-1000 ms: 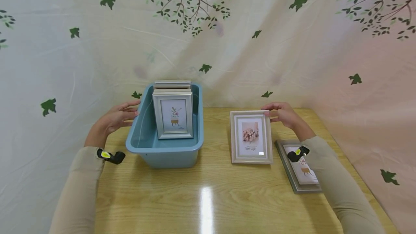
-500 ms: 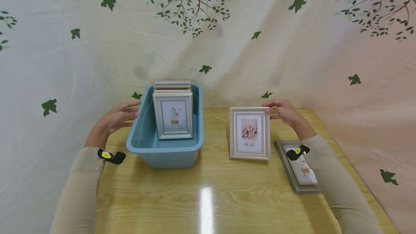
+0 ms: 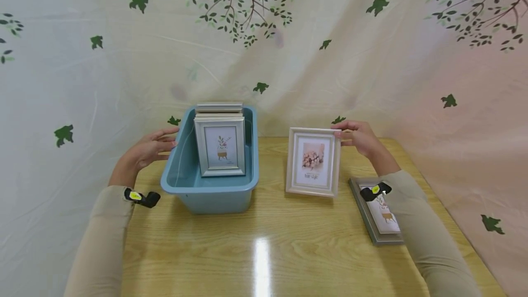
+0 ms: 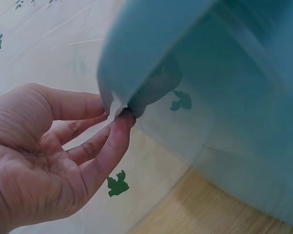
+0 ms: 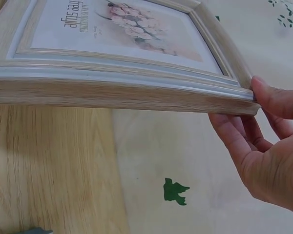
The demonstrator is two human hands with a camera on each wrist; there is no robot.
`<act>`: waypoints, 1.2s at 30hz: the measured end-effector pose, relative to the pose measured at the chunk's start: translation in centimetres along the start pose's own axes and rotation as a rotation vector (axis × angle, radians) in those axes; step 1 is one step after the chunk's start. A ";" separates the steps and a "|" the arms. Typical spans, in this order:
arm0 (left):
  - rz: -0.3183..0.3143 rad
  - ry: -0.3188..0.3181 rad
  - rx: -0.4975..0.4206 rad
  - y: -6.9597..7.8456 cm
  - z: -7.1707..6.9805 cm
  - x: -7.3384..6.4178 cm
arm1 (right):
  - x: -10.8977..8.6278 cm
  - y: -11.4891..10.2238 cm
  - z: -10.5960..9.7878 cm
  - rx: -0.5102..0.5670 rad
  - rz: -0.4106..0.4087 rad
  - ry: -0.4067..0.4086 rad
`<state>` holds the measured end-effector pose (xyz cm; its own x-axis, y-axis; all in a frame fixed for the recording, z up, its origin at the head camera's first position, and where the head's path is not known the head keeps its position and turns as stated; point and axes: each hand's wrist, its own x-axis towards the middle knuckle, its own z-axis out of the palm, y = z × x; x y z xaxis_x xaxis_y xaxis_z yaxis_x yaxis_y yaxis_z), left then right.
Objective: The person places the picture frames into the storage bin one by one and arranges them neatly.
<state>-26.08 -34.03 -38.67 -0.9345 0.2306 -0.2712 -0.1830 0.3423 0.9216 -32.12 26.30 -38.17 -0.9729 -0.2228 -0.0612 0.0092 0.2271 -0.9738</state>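
My right hand (image 3: 358, 138) pinches the upper right corner of a pale wood-grain picture frame (image 3: 291, 163), thumb on the front and fingers behind. In the right wrist view the frame (image 5: 136, 92) shows pink flowers and the words "free style". It is upright, slightly tilted, right of a blue plastic tub (image 3: 218, 200). With thumb and fingers, my left hand (image 3: 150, 149) pinches the tub's left rim; the left wrist view shows the fingertips (image 4: 122, 124) at the rim's edge. Inside the tub several frames stand in a row, the front silver picture frame (image 3: 198, 150) showing a potted plant.
Flat on the table (image 3: 305, 251) at the right lies a small stack of picture frames (image 3: 367, 214), partly covered by my right sleeve. A pale cloth (image 3: 297, 90) printed with branches and green birds hangs behind the table.
My right hand has raised the pale picture frame and shifted it slightly left, with a slight tilt. The left hand and the tub have stayed in place.
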 end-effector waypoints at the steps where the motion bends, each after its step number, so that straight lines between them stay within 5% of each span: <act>1: -0.002 0.003 -0.002 0.1 0.0 0.0 | 0.0 -0.1 0.1 0.008 0.001 0.003; 17: -0.028 0.009 0.038 1.1 0.4 -0.5 | 0.1 -3.2 1.4 0.105 -0.038 0.056; 36: -0.028 -0.012 0.051 0.9 0.2 -0.5 | 1.5 -10.0 4.7 -0.081 -0.115 0.109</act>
<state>-25.71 -33.68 -37.75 -0.9254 0.2307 -0.3006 -0.1933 0.3948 0.8982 -32.59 19.19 -29.57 -0.9859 -0.1481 0.0778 -0.1176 0.2824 -0.9521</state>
